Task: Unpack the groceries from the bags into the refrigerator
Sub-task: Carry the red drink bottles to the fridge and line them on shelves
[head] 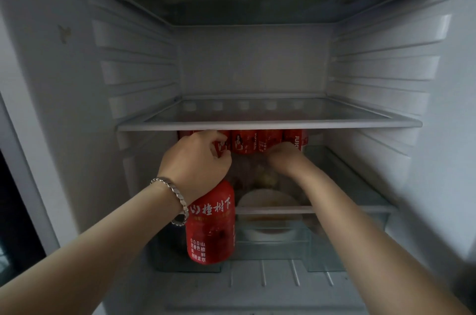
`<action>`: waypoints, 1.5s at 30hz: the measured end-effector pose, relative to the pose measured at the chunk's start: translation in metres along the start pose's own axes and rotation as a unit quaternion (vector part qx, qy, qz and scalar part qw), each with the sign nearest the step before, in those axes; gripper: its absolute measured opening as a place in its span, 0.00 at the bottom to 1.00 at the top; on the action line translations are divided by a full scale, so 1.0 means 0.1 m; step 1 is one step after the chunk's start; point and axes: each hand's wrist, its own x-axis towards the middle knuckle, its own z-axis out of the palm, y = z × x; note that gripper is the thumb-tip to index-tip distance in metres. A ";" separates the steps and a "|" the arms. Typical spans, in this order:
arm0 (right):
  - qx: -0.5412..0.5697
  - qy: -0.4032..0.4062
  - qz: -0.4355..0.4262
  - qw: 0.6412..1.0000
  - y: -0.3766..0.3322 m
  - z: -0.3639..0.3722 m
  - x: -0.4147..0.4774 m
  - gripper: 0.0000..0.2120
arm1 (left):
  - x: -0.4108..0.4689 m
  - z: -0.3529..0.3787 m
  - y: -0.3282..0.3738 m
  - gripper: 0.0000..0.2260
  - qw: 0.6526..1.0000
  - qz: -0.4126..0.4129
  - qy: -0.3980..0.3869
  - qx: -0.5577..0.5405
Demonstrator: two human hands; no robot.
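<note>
Left hand (198, 160) grips a can (222, 146) under the shelf (270, 125) edge, right hand (283, 157) nearby.

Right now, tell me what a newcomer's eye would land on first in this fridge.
The row of red cans at the back, just under the glass shelf, stands out. The left hand grips one can and the right hand reaches the row's right end. Nearer the front, a larger red can shows below the left wrist, which wears a silver bracelet.
</note>
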 end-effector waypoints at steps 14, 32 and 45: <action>0.291 0.035 -0.154 0.944 -0.31 0.51 -1.06 0.30 | -0.06 -0.25 -0.07 0.25 0.980 -0.048 -0.022 -0.193; 0.074 0.084 -0.102 0.988 -0.64 0.83 -0.08 0.39 | 0.16 -0.55 -0.47 0.06 0.988 0.093 0.106 0.059; -0.038 0.026 -0.026 0.999 -1.01 1.39 0.48 0.22 | 0.14 -0.49 -0.57 0.04 0.982 0.142 0.121 0.041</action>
